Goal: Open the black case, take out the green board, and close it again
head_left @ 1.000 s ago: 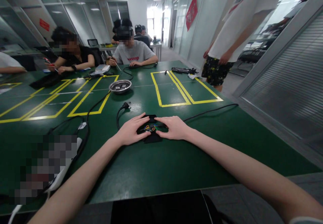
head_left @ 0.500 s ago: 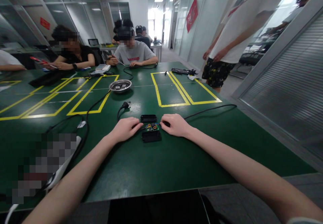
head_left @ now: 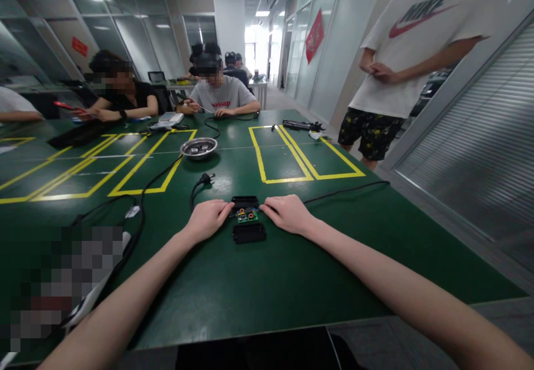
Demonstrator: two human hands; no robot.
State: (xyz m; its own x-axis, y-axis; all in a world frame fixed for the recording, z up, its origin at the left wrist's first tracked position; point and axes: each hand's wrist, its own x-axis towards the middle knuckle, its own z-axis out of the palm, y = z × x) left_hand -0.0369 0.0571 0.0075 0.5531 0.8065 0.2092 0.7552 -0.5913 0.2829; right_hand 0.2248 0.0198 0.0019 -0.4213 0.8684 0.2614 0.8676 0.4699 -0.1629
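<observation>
A small green circuit board (head_left: 247, 215) with copper-wound coils sits between two black plastic case halves. The far case half (head_left: 245, 200) is right behind it, and the near case half (head_left: 249, 233) lies in front, apart from it. My left hand (head_left: 209, 217) is closed at the board's left end, pinching a black cable there; a cable with a black plug (head_left: 205, 178) runs out behind this hand. On the other side my right hand (head_left: 287, 212) pinches the black cable (head_left: 346, 190) at the board's right end. My fingers partly hide both cable ends.
A metal bowl (head_left: 199, 148) holding small metal parts stands beyond the plug. Yellow tape (head_left: 287, 180) marks rectangles on the green table (head_left: 267, 297). A blurred-out power strip (head_left: 83, 281) lies left. A person (head_left: 400, 64) stands right; others sit across the table.
The circuit board has shifted slightly left, closer to the far case half, with both hands still beside it. The view has tilted up a little. The standing person's hands have come together.
</observation>
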